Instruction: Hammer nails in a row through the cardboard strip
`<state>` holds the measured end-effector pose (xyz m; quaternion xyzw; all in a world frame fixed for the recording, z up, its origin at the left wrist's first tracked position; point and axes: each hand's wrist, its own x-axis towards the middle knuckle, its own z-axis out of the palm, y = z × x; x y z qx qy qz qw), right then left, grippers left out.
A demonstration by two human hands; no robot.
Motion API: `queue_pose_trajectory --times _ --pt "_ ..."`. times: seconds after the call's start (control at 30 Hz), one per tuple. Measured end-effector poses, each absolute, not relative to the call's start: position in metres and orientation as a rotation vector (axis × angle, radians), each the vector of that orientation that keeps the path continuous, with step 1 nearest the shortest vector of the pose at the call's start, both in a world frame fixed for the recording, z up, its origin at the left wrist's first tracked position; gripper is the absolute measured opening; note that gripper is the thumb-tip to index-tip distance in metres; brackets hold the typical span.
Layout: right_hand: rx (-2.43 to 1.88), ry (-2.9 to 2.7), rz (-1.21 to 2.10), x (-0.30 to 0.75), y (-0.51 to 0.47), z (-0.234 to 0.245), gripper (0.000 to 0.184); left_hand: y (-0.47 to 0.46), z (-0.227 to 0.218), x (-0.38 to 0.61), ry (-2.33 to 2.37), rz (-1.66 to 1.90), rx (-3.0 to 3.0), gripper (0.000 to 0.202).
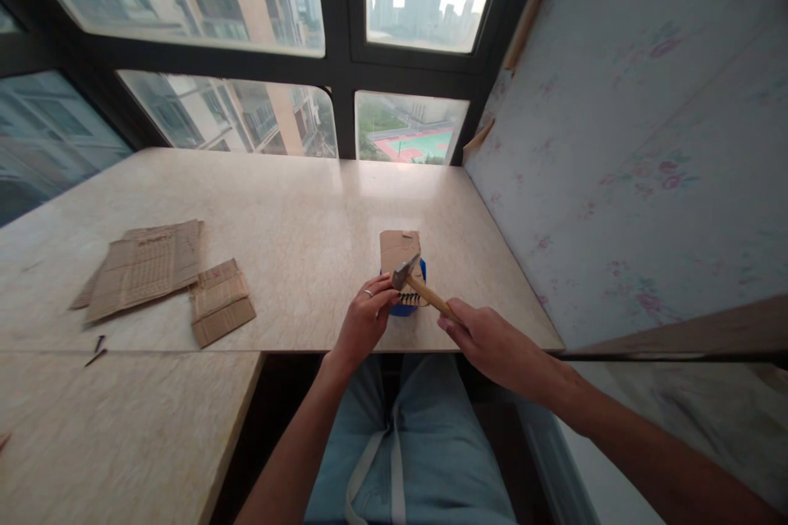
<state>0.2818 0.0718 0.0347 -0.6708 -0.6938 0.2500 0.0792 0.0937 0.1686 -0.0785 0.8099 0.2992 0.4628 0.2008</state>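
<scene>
My right hand point(492, 340) is wrapped round the wooden handle of a hammer point(434, 297). Its metal head lies over a piece of brown cardboard point(399, 243) and close to the fingers of my left hand point(363, 324). Those fingers, one with a ring, are pinched together at the left edge of the cardboard; what they hold, if anything, is hidden. Below the hammer head a row of several small dark nails or screws point(409, 299) stands along the near part of the cardboard. Under it shows a blue object point(403, 311), mostly covered, whose kind I cannot make out.
Torn cardboard sheets point(148, 267) lie on the pale stone counter point(295, 221) to the left, beside a smaller folded cardboard piece point(222, 302). Two dark nails or screws point(96, 358) rest near the counter's seam. Windows stand behind; a papered wall point(616, 139) bounds the right.
</scene>
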Motion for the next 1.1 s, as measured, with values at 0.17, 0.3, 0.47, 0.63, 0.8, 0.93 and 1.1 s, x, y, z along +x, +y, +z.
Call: queue_pose_trajectory --times 0.17,0.3,0.47,0.63,0.8,0.93,1.1 --pt "-1.998 -2.119 0.736 0.2826 0.0729 0.0332 0.018 0.1689 -0.0815 0.0936 0.834 1.31 2.274 0.019" --pt "-1.991 -2.126 0.727 0.2827 0.073 0.0349 0.019 0.17 -0.085 0.093 0.83 1.301 2.264 0.019" --pt "-1.995 -2.151 0.74 0.2835 0.073 0.0359 0.019 0.1693 -0.0835 0.0925 0.821 1.296 2.256 0.019" --pt "-1.985 -2.15 0.721 0.2829 0.0729 0.0347 0.019 0.1688 -0.0829 0.0924 0.824 1.301 2.244 0.019" --pt "-1.958 -2.169 0.718 0.2839 0.0734 0.0346 0.019 0.1686 -0.0838 0.0929 0.819 1.307 2.228 0.02" --pt "-1.963 -2.147 0.686 0.2849 0.0736 0.0351 0.02 0.1687 -0.0862 0.0934 0.826 1.333 2.209 0.019" --pt "-1.988 -2.185 0.695 0.2845 0.0755 0.0334 0.02 0.1696 -0.0876 0.0928 0.817 1.317 2.213 0.019"
